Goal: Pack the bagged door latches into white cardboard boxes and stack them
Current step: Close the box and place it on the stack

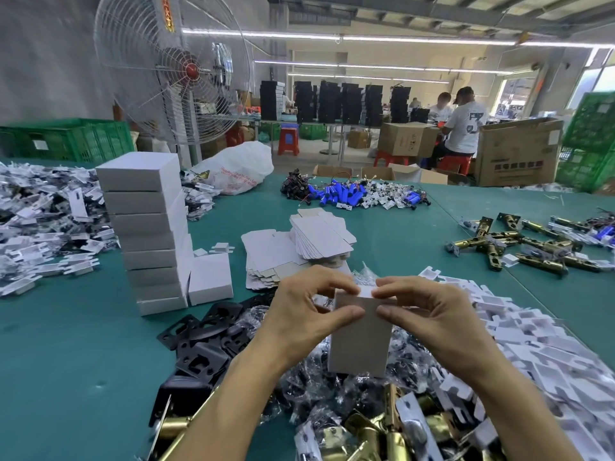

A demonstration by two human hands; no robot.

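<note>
left hand and right hand both pinching a white box by its top flap, holding it upright above a heap of bagged latches on the green bench, tall stack of white boxes standing to the left

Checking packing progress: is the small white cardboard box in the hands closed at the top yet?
Not fully shut. The white cardboard box shows its top flap untucked between the pinching left hand and right hand.
</note>
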